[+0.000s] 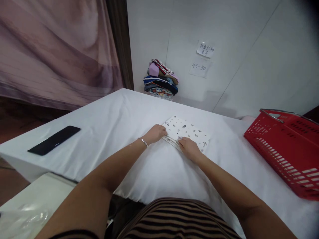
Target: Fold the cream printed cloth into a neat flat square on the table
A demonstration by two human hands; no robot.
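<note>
A white piece of fabric with small scattered dark and tan motifs lies folded flat on the white-covered table. At its near left corner is my left hand, a silver bracelet on the wrist, with curled fingers gripping the edge. My right hand closes on the near edge further right, its fingertips at a narrow folded strip. Part of the fabric's right side is hidden under that hand. What exactly sits under the fingertips is covered.
A red plastic basket with a metal handle stands at the right. On the left lies a black flat panel. Stacked folded clothes rise beyond the far edge by the wall. A pink curtain hangs at the left.
</note>
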